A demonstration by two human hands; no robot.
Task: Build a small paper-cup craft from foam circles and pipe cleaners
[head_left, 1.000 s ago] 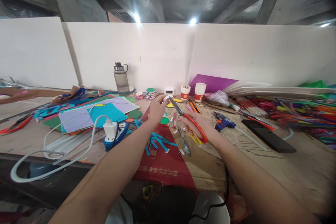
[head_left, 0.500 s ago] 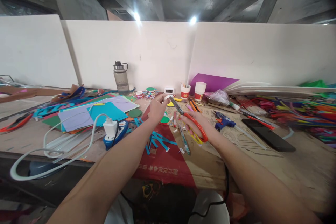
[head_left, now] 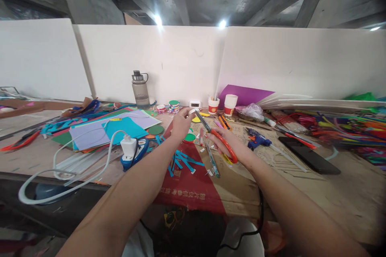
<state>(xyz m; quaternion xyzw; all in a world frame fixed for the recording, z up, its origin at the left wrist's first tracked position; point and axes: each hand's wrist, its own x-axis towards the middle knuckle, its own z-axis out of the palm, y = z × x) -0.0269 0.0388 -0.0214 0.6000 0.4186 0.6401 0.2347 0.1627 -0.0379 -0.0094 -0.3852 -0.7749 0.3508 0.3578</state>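
A: In the head view, what does each hand have?

B: The right hand (head_left: pixel 229 144) is closed around the orange-handled metal scissors (head_left: pixel 217 136), fingers through the loops. The grey blades point up and to the left, toward the left hand (head_left: pixel 180 123). The left hand pinches a small white piece, maybe a roll of tape or a bit of paper (head_left: pixel 192 111), between thumb and fingertips. It is too small in this view for me to say which one.

A: Are the blades open?

B: I think they are nearly together, but the picture is not sharp enough there.

A: How to do this cut well, in your opinion?

B: I would keep the white piece tight between the fingers, bring the blades just beside the fingertips and not over them, and cut with the inner part of the blades, where the control is better.

A: Where is the white piece relative to the hands?

B: It is at the tips of the left hand, and the scissor tips are touching it or just beside it. Both hands are above the brown cardboard sheet (head_left: pixel 271 168) on the table.

A: What lies near?

B: A round green paper disc (head_left: pixel 189 137) is just under the left hand, blue paper strips (head_left: pixel 181 160) are nearer to the person, and a blue glue gun (head_left: pixel 255 138) lies to the right.
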